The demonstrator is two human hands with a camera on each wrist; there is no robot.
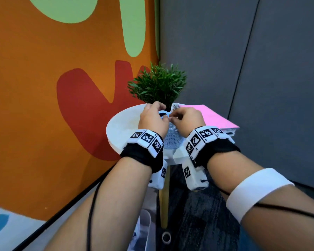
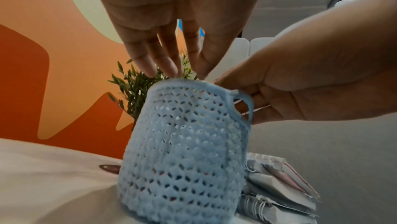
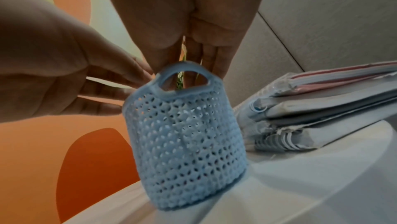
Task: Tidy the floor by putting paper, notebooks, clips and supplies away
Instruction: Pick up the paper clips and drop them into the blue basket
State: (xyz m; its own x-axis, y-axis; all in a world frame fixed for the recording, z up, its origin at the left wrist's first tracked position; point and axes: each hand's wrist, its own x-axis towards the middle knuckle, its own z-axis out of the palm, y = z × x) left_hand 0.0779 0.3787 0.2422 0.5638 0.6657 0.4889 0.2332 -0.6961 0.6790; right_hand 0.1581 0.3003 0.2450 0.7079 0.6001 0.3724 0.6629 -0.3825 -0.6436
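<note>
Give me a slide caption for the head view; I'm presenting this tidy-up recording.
Both hands, left and right, work at the rim of a blue mesh basket on a round white table.

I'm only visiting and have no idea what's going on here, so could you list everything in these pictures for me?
Mesh basket: one, light blue, upright on the table, loop handles at its rim.
Notebooks: one stack, pink cover on top, on the table right of the basket.
Paper clip: one, dark reddish, flat on the table left of the basket.
Plant: one, green, behind the basket.
Table: one, white, round, by the orange wall.
Tape roll: one, pale, on the floor below.
Left hand: at the basket's rim, fingers reaching its top edge.
Right hand: at the rim's other side; grip unclear.
</note>
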